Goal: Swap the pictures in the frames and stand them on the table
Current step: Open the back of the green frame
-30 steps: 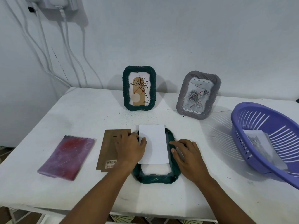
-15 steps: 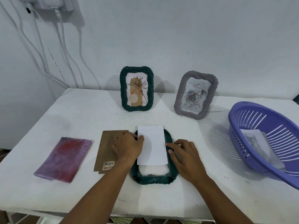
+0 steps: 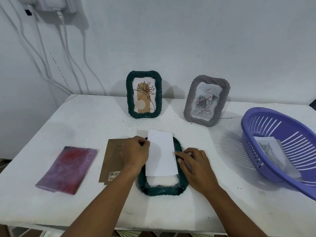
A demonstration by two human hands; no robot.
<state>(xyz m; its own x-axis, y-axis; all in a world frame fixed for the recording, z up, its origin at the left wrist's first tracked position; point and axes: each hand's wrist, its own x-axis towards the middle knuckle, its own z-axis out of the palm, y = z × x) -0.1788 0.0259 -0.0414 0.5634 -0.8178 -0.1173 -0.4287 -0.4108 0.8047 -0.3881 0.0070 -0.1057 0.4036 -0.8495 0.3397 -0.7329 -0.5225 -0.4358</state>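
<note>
1. We read "Rose" on the print in the grey frame (image 3: 206, 100); the barcode sticker (image 3: 114, 173) on the brown backing board (image 3: 112, 159) stays illegible.
2. Dark green frame (image 3: 162, 187) lies face-down mid-worktop (image 3: 222, 202), white picture back (image 3: 161, 153) across it.
3. Left hand (image 3: 135, 153) pinches the sheet's left edge; right hand (image 3: 195, 165) presses curled fingertips on its right edge and the frame.

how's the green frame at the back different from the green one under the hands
The back green frame stands upright by the wall; the near green frame lies flat on the table. The back one shows a flower print; the near one has a white sheet lying over its opening. Both share a dark green, rope-textured border.
</note>
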